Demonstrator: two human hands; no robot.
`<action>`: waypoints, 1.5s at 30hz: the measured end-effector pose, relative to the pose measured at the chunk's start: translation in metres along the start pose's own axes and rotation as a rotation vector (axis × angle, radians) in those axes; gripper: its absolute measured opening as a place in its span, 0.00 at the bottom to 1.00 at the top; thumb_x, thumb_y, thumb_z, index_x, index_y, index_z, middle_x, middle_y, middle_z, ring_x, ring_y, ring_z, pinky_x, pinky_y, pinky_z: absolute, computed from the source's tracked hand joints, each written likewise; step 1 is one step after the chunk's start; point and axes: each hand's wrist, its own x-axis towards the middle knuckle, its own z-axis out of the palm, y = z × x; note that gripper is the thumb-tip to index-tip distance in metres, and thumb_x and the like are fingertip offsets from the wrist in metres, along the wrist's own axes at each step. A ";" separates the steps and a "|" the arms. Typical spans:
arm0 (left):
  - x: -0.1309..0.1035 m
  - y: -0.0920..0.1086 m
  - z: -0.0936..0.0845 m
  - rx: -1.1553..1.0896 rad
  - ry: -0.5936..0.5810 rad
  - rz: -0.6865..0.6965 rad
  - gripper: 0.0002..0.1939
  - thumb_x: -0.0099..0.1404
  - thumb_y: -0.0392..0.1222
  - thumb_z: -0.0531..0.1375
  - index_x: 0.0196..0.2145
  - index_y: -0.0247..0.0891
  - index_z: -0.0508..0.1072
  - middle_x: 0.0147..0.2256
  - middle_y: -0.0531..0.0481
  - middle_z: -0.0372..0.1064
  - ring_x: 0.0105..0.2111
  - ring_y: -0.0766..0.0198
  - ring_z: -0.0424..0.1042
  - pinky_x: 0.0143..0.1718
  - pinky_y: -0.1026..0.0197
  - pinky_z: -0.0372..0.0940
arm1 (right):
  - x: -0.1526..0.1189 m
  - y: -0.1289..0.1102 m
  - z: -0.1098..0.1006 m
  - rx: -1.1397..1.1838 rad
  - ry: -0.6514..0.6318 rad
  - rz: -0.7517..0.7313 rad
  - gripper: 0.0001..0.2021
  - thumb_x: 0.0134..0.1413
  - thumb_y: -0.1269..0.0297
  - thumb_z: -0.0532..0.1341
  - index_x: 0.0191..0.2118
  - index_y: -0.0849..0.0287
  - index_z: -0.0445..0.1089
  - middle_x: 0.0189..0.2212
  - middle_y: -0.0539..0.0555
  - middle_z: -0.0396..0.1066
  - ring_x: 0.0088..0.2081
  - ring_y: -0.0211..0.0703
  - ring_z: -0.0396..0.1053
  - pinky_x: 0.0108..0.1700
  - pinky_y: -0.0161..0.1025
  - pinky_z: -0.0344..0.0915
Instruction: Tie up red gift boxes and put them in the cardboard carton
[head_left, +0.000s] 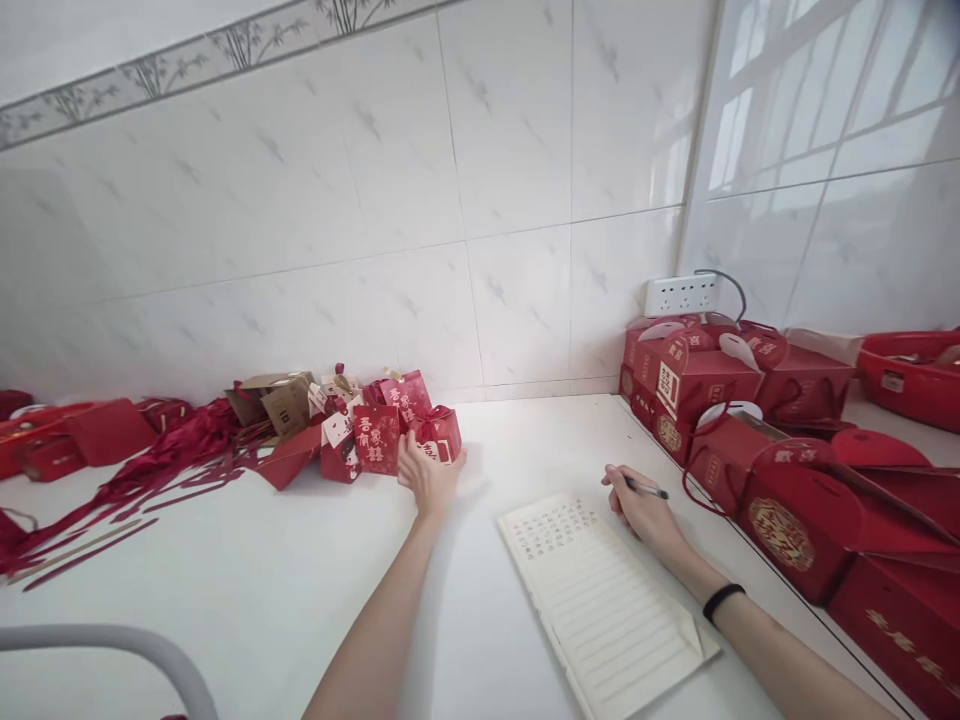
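At the right end of a cluster of small boxes, my left hand has its fingers and thumb around a small red gift box with a dark red ribbon on top. Beside it stand a red box with white characters and a white-and-red box. My right hand holds a pen, its fingers closed round the barrel. It is just right of an open lined notebook, whose upper rows carry handwriting. A black band circles my right wrist.
Dark red ribbons and a gold-brown box lie to the left. Large red handled boxes line the right side. A white power strip stands by the tiled wall. A grey curved tube is at lower left.
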 end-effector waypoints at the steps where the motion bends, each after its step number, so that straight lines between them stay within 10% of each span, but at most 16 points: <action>1: 0.000 0.004 0.004 0.004 -0.004 0.003 0.45 0.49 0.48 0.67 0.57 0.41 0.44 0.59 0.32 0.45 0.60 0.42 0.47 0.54 0.39 0.48 | -0.001 -0.001 0.000 0.001 -0.001 -0.014 0.23 0.46 0.40 0.54 0.26 0.59 0.63 0.13 0.47 0.57 0.13 0.33 0.50 0.13 0.30 0.43; 9: 0.024 0.012 0.005 -0.098 0.015 -0.199 0.36 0.51 0.44 0.65 0.52 0.43 0.51 0.56 0.33 0.50 0.58 0.37 0.48 0.50 0.30 0.47 | -0.007 -0.001 -0.002 -0.004 -0.041 -0.142 0.21 0.51 0.43 0.54 0.41 0.56 0.58 0.24 0.49 0.64 0.21 0.40 0.61 0.16 0.32 0.53; 14: 0.011 0.013 -0.017 -0.165 -0.048 -0.148 0.30 0.48 0.42 0.66 0.47 0.43 0.58 0.51 0.36 0.55 0.56 0.38 0.52 0.51 0.32 0.51 | 0.001 0.003 -0.006 -0.144 -0.026 -0.364 0.10 0.53 0.55 0.53 0.31 0.56 0.60 0.24 0.50 0.60 0.26 0.42 0.60 0.28 0.39 0.62; 23: -0.065 0.066 -0.026 -0.673 -0.490 0.369 0.49 0.46 0.42 0.66 0.59 0.39 0.43 0.55 0.39 0.51 0.57 0.51 0.56 0.54 0.50 0.60 | 0.015 -0.004 -0.024 -0.159 0.022 -0.409 0.10 0.47 0.64 0.57 0.36 0.58 0.72 0.37 0.60 0.68 0.45 0.54 0.63 0.53 0.52 0.55; 31: -0.077 0.062 -0.048 -0.665 -0.857 0.612 0.48 0.49 0.38 0.64 0.61 0.45 0.41 0.61 0.40 0.45 0.60 0.51 0.51 0.57 0.49 0.58 | -0.027 -0.050 -0.018 0.179 -0.218 -0.301 0.19 0.58 0.46 0.51 0.36 0.58 0.64 0.38 0.55 0.68 0.39 0.43 0.67 0.41 0.40 0.66; 37: -0.075 0.066 -0.048 -0.880 -0.973 0.359 0.36 0.58 0.51 0.58 0.59 0.43 0.46 0.62 0.41 0.47 0.63 0.55 0.47 0.57 0.52 0.58 | -0.031 -0.054 -0.014 0.073 -0.144 -0.400 0.13 0.55 0.54 0.59 0.38 0.58 0.62 0.39 0.53 0.66 0.40 0.40 0.67 0.43 0.38 0.65; 45: -0.076 0.070 -0.044 -0.806 -0.925 0.069 0.19 0.55 0.53 0.61 0.37 0.39 0.63 0.44 0.46 0.65 0.44 0.58 0.69 0.41 0.58 0.68 | -0.030 -0.053 -0.011 0.141 -0.092 -0.342 0.18 0.49 0.50 0.62 0.30 0.58 0.57 0.30 0.50 0.63 0.32 0.38 0.66 0.34 0.35 0.65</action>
